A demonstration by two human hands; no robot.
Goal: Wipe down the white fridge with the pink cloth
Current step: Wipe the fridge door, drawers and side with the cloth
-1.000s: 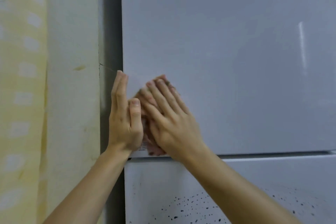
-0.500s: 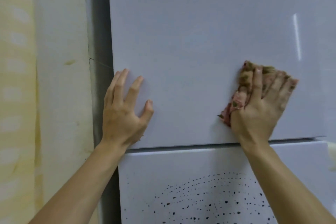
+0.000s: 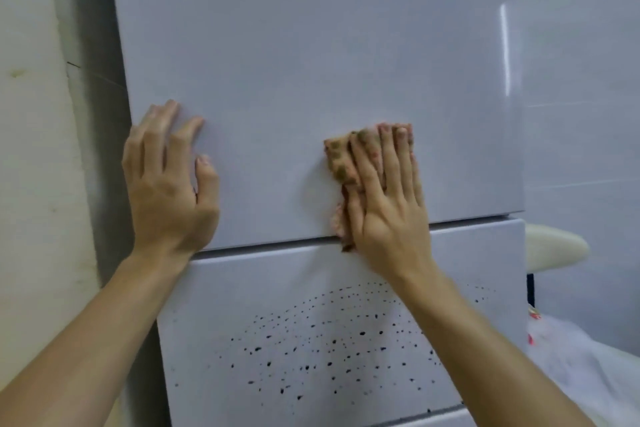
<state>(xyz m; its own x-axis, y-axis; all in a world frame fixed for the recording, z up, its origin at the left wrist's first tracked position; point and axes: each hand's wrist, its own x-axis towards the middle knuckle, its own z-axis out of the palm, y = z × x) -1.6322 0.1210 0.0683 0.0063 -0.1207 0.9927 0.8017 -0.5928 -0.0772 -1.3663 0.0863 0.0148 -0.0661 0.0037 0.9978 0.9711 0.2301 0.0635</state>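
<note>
Head view: we press the pink cloth (image 3: 341, 158) against the white fridge (image 3: 311, 45), low on its upper door.
Our right hand (image 3: 388, 198) lies flat on the cloth with straight fingers, pinning it, not gripping it. Our left hand (image 3: 169, 180) rests spread and empty near the door's left edge. The bunched cloth's long axis runs up the door, top end at our fingertips, tail at the seam (image 3: 270, 246) below. On this glossy panel it could slip from under the palm, or its tail could snag in the seam.
</note>
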